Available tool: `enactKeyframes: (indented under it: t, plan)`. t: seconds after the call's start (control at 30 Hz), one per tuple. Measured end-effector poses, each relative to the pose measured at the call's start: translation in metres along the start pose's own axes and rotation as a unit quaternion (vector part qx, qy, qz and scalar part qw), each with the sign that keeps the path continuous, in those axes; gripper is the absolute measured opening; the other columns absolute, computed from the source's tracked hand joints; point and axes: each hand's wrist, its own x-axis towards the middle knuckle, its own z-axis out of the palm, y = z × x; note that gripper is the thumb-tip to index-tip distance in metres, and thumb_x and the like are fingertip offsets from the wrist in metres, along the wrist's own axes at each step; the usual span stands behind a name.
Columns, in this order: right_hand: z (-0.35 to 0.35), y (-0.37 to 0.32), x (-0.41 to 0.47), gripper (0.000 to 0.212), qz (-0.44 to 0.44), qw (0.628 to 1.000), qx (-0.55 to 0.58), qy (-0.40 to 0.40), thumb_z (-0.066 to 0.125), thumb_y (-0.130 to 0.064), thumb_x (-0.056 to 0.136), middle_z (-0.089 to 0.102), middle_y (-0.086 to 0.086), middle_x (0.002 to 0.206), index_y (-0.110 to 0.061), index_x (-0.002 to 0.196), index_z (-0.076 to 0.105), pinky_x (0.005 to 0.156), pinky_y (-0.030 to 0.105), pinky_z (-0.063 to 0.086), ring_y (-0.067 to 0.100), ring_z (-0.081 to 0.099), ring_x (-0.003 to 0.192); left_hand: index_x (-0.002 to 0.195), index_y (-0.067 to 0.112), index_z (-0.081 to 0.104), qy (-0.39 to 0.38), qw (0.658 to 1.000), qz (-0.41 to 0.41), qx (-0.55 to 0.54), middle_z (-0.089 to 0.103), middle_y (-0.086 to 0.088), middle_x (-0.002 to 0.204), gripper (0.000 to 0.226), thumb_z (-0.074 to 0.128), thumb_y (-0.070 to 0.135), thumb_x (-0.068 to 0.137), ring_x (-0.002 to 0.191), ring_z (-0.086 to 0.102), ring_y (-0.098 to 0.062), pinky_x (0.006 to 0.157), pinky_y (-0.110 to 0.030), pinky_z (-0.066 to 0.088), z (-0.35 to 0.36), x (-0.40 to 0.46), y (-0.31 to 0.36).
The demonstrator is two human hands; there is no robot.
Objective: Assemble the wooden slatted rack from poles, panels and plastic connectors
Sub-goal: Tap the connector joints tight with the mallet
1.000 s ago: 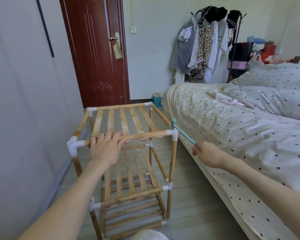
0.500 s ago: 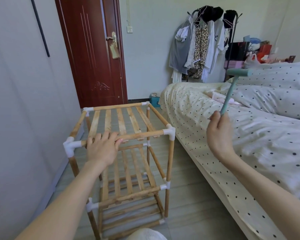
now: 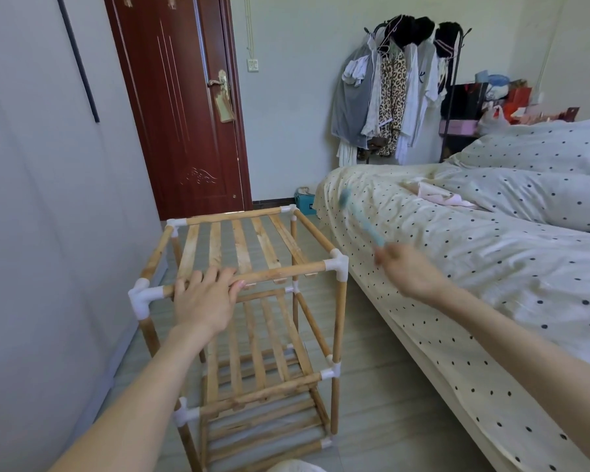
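Two hands up over the rack (image 3: 252, 301), which stands upright on the floor (image 3: 382, 403) btwn the grey wall on the left and the bed (image 3: 491, 267) on the right. Left hand (image 3: 206, 298) lies palm-down on the near top pole (image 3: 280, 274), fingers draped over it and reaching onto the top slats, w/ fingertips (image 3: 234, 284) curling round the pole. It's holding the frame there.

Right hand (image 3: 406, 267) is out over the bed's near edge, just right of the rack's near-right top corner connector (image 3: 336, 265), not touching it. It grips a thin teal mallet (image 3: 361, 219) by the low end of the handle; the tool is motion-blurred, angled up and left, head above the bed's corner and apart from the rack.

Rack shows three slatted tiers, white plastic connectors at the corners; near-left top connector (image 3: 142, 298) sits just left of the left hand. Lower tiers partly hidden by the left forearm.

Back of the room: dark red door (image 3: 174, 107) behind the rack, clothes stand (image 3: 399, 90) w/ hanging garments by the far wall, polka-dot duvet (image 3: 542, 165) bunched at the bed's far end.
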Motion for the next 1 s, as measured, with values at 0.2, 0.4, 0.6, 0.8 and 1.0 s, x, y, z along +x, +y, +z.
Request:
enactKeyframes:
  t: [0.2,0.4,0.6,0.8,1.0]
  plan:
    - [0.024,0.014,-0.024,0.026,0.105,0.982,-0.08,-0.132,0.03,-0.021,0.1,0.047,0.004,0.073,-0.01,0.087,0.049,0.046,0.022,0.039,0.019,0.046,0.061,0.134,0.036,0.036,0.0,1.0,-0.002,0.003,0.046,0.009,0.131,0.047,0.012,0.05,0.097,0.118,0.041,-0.018,0.091,-0.036,0.028,-0.001,-0.002,0.002]
    - [0.005,0.005,-0.013,0.031,0.011,0.985,0.086,0.151,0.03,-0.026,0.1,0.045,0.0,0.065,-0.018,0.073,0.042,0.049,0.028,0.031,0.014,0.04,0.054,0.136,0.036,0.035,0.001,1.0,-0.001,-0.001,0.043,0.01,0.134,0.047,0.012,0.05,0.097,0.121,0.04,-0.018,0.094,-0.037,0.028,-0.001,0.0,0.002]
    - [0.009,0.014,-0.022,0.027,0.067,0.989,0.073,-0.109,0.037,-0.028,0.1,0.037,-0.004,0.053,-0.015,0.077,0.046,0.031,0.016,0.027,0.003,0.031,0.029,0.135,0.036,0.037,0.008,1.0,-0.001,-0.004,0.045,0.009,0.134,0.047,0.014,0.049,0.097,0.12,0.04,-0.02,0.094,-0.038,0.027,0.0,0.0,0.001]
    - [-0.002,0.001,-0.022,0.028,0.046,0.965,0.224,-0.126,0.031,-0.032,0.102,0.025,-0.013,0.042,-0.016,0.079,0.029,0.035,0.016,0.021,0.007,0.02,0.035,0.134,0.035,0.039,0.006,1.0,-0.007,-0.006,0.045,0.008,0.133,0.046,0.014,0.05,0.097,0.12,0.04,-0.02,0.094,-0.038,0.027,0.001,0.0,0.001]
    - [-0.005,0.007,-0.02,0.031,-0.031,0.997,0.059,0.032,0.03,-0.025,0.101,0.044,0.001,0.06,-0.015,0.08,0.05,0.044,0.021,0.032,0.011,0.039,0.044,0.133,0.035,0.039,0.007,1.0,-0.006,-0.004,0.044,0.009,0.133,0.045,0.015,0.048,0.098,0.12,0.039,-0.019,0.095,-0.037,0.027,-0.001,-0.002,0.002]
